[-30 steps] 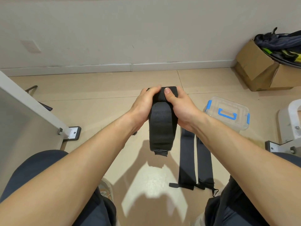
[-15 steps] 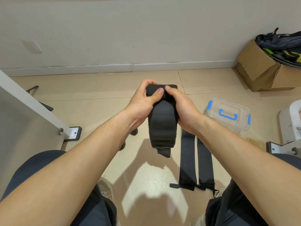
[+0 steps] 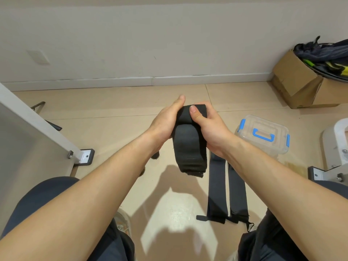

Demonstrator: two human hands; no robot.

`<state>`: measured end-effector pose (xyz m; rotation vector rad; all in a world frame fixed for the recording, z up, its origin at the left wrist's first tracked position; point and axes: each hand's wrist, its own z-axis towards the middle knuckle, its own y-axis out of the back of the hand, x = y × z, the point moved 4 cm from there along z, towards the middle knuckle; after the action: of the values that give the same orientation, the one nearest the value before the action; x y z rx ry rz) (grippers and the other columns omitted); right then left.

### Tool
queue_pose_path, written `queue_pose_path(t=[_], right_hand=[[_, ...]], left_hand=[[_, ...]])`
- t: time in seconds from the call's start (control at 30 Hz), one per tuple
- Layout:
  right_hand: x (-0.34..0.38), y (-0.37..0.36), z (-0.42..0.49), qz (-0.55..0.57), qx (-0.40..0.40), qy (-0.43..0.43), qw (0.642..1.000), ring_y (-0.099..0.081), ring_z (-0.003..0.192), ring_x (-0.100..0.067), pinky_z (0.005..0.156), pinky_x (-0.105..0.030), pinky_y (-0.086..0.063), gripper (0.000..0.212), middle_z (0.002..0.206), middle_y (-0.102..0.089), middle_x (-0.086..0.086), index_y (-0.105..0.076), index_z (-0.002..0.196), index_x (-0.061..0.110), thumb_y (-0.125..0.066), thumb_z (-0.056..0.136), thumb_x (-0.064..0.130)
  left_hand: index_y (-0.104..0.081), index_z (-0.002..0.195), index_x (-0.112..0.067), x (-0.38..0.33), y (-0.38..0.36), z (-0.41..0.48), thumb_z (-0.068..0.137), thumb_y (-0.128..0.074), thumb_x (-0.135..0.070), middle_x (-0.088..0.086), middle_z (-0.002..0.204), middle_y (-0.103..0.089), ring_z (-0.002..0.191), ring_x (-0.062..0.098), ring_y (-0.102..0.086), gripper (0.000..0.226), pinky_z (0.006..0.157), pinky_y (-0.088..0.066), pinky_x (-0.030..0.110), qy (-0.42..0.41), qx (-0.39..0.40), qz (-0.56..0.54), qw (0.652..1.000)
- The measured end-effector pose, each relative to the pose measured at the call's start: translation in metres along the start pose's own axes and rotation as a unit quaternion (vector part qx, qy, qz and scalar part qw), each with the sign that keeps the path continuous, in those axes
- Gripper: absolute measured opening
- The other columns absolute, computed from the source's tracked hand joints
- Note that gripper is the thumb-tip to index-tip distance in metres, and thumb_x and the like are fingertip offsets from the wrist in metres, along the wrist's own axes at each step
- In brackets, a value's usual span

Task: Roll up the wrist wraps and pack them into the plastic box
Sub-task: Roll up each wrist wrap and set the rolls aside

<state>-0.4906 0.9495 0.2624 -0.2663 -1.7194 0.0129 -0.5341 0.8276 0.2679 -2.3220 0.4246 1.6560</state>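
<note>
I hold a black wrist wrap (image 3: 189, 147) in the air before me, its top rolled into a thick coil and its loose tail hanging down. My left hand (image 3: 165, 121) presses flat against the coil's left side, fingers stretched forward. My right hand (image 3: 207, 123) grips the coil from the right, thumb on top of the roll. Two more black wrist wraps (image 3: 226, 191) lie flat side by side on the floor under my right forearm. The clear plastic box (image 3: 263, 134) with blue latches and handle stands on the floor to the right, lid on.
A white panel on a bracket foot (image 3: 83, 156) stands at the left. A cardboard box (image 3: 305, 85) full of dark gear sits by the wall at the back right. White furniture with a metal bracket (image 3: 325, 172) is at the right edge. My knees frame the bottom.
The roll has grown and the hanging tail is shorter. My left fingers have come off the top of the coil and now lie straight along its side.
</note>
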Motion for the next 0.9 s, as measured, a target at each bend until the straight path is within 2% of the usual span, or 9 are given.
queue_pose_path(t=[0.07,0.2,0.33,0.43,0.53,0.6,0.67,0.73,0.9], right_hand=[[-0.0030,0.0005,-0.0002,-0.014,-0.005,0.012,1.000,-0.068,0.092,-0.022,0.085,-0.041,-0.058,0.012,0.101,-0.067,-0.011,-0.055,0.113,0.014,-0.059,0.104,0.021],[-0.0021,0.0017,-0.0007,0.015,0.008,0.031,0.999,-0.068,0.087,-0.019,0.077,-0.034,-0.059,0.013,0.096,-0.068,-0.008,-0.056,0.113,0.016,-0.061,0.101,0.014],[-0.0030,0.0047,-0.0025,0.070,0.002,-0.054,0.996,-0.074,0.103,-0.030,0.088,-0.042,-0.061,0.042,0.109,-0.075,-0.013,-0.054,0.130,0.010,-0.071,0.095,0.026],[-0.0028,0.0035,-0.0053,0.043,0.039,-0.094,0.994,-0.073,0.106,-0.031,0.089,-0.040,-0.060,0.043,0.117,-0.075,-0.017,-0.064,0.129,0.007,-0.065,0.098,0.037],[-0.0025,0.0005,-0.0066,0.049,0.054,-0.095,0.993,-0.073,0.104,-0.029,0.087,-0.037,-0.060,0.040,0.117,-0.075,-0.016,-0.067,0.126,0.007,-0.059,0.102,0.038],[-0.0019,-0.0025,-0.0069,0.077,0.058,-0.109,0.989,-0.073,0.103,-0.028,0.091,-0.038,-0.059,0.040,0.115,-0.076,-0.013,-0.070,0.121,0.010,-0.055,0.103,0.042],[-0.0009,-0.0037,-0.0058,0.079,0.042,-0.116,0.989,-0.074,0.104,-0.027,0.093,-0.040,-0.059,0.050,0.114,-0.076,-0.012,-0.072,0.120,0.011,-0.052,0.100,0.053],[-0.0003,-0.0011,-0.0039,0.056,0.019,-0.098,0.993,-0.075,0.101,-0.028,0.088,-0.040,-0.061,0.057,0.111,-0.077,-0.013,-0.071,0.118,0.008,-0.052,0.099,0.057],[0.0015,-0.0006,-0.0050,0.070,0.004,-0.065,0.995,-0.074,0.090,-0.027,0.077,-0.037,-0.063,0.038,0.102,-0.077,-0.015,-0.067,0.120,0.003,-0.054,0.105,0.035]], left_hand=[[-0.080,0.094,-0.018,0.0042,0.0030,0.0023,0.075,-0.056,-0.078,0.006,0.098,-0.079,0.098,0.027,-0.075,0.067,0.098,-0.056,0.053,0.005,-0.004,0.065,0.998],[-0.073,0.106,-0.006,0.0050,0.0035,0.0040,0.079,-0.066,-0.061,0.016,0.101,-0.077,0.098,0.033,-0.075,0.061,0.098,-0.056,0.056,-0.037,0.004,0.027,0.999],[-0.066,0.119,-0.006,0.0050,0.0039,0.0004,0.070,-0.077,-0.059,0.017,0.112,-0.074,0.105,0.034,-0.073,0.074,0.098,-0.056,0.055,-0.050,-0.014,-0.030,0.998],[-0.063,0.117,-0.007,0.0055,0.0049,0.0005,0.079,-0.077,-0.043,0.013,0.104,-0.074,0.099,0.030,-0.073,0.054,0.093,-0.059,0.048,-0.063,-0.037,-0.037,0.997],[-0.059,0.112,-0.008,0.0050,0.0094,0.0017,0.094,-0.074,-0.018,0.008,0.094,-0.070,0.086,0.023,-0.070,0.026,0.086,-0.059,0.041,-0.090,-0.041,-0.037,0.994],[-0.058,0.114,-0.011,0.0031,0.0105,0.0006,0.094,-0.072,-0.010,0.005,0.093,-0.068,0.079,0.015,-0.069,0.025,0.078,-0.060,0.035,-0.108,-0.039,-0.020,0.993],[-0.060,0.112,-0.016,0.0008,0.0081,-0.0022,0.092,-0.073,-0.007,0.003,0.096,-0.067,0.074,0.007,-0.068,0.025,0.070,-0.059,0.028,-0.125,-0.036,0.007,0.991],[-0.061,0.105,-0.021,0.0004,0.0047,-0.0044,0.091,-0.074,-0.005,0.003,0.097,-0.065,0.074,0.004,-0.066,0.025,0.069,-0.059,0.025,-0.139,-0.030,0.021,0.990],[-0.061,0.109,-0.022,0.0008,0.0055,-0.0032,0.092,-0.074,-0.009,0.009,0.105,-0.064,0.086,0.014,-0.067,0.026,0.072,-0.056,0.029,-0.090,0.010,0.013,0.996]])
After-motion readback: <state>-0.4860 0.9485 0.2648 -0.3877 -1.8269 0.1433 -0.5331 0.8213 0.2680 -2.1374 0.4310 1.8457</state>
